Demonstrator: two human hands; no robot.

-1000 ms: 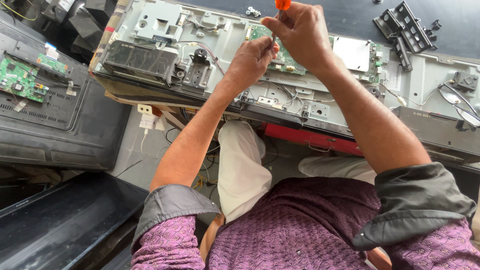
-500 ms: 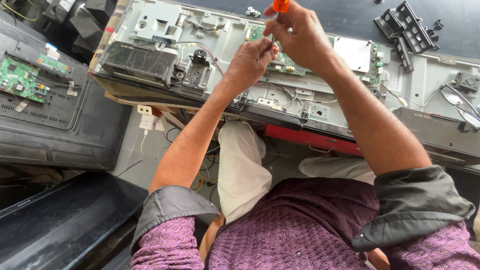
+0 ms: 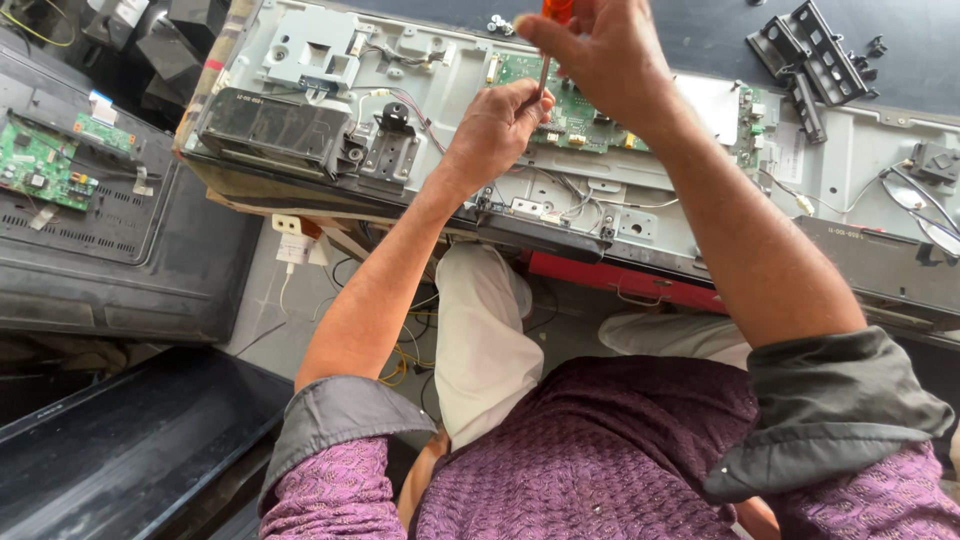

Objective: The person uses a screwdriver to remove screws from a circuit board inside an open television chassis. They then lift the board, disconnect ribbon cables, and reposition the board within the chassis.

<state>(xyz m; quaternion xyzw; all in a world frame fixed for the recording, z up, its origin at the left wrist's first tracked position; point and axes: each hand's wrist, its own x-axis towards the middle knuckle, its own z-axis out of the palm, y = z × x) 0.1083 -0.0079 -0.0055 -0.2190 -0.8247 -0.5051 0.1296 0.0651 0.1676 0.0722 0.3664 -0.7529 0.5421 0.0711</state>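
My right hand [image 3: 600, 55] grips the orange handle of a screwdriver [image 3: 556, 12], held upright over a green circuit board [image 3: 570, 105] inside an opened flat-screen chassis [image 3: 420, 90]. My left hand [image 3: 495, 125] rests on the board with its fingers pinched around the screwdriver's thin shaft near the tip. The tip itself is hidden behind my left fingers. White and dark wires run across the grey metal back panel beside the board.
A black plastic bracket [image 3: 805, 65] lies at the far right on the dark table. Left of the chassis sits a black television back cover [image 3: 110, 240] with another small green board [image 3: 40, 165]. A white power strip [image 3: 295, 240] and cables lie on the floor.
My right hand has tilted slightly with the screwdriver handle. Both hands stay on the same spot of the board.
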